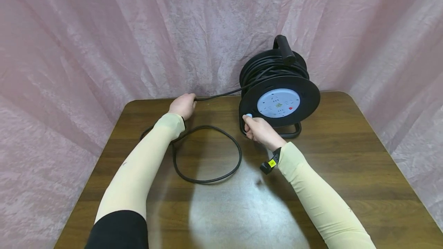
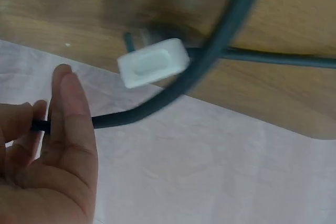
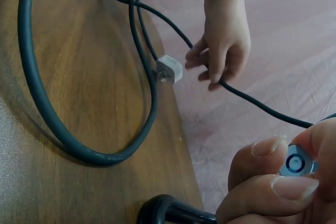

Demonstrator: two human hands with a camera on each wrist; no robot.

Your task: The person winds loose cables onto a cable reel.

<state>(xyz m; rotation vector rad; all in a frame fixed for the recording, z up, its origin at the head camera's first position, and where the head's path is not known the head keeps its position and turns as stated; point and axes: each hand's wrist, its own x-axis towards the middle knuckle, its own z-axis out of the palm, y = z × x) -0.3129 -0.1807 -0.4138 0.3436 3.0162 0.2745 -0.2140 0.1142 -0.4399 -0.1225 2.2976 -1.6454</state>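
Note:
A black cable reel (image 1: 309,97) stands upright at the back of the table, wound with many turns of black cable. Its front carries a pale grey socket panel (image 1: 278,103) with a red button. Left of the reel, my left hand (image 1: 182,106) grips the cable (image 1: 221,95) that runs taut from the drum. My right hand (image 1: 260,130) pinches the light-blue crank knob (image 3: 295,162) low on the reel's front left. From the left hand, slack cable lies in a loop (image 1: 207,181) on the wood. A white plug (image 2: 153,63) ends it, hidden behind my left forearm in the head view.
The wooden table (image 1: 346,156) backs onto a pink velvet curtain (image 1: 194,30). The reel's black tubular stand (image 1: 290,135) rests near the right hand, and its carrying handle (image 1: 284,49) rises on top. A black wrist camera (image 1: 268,165) hangs beneath the right wrist.

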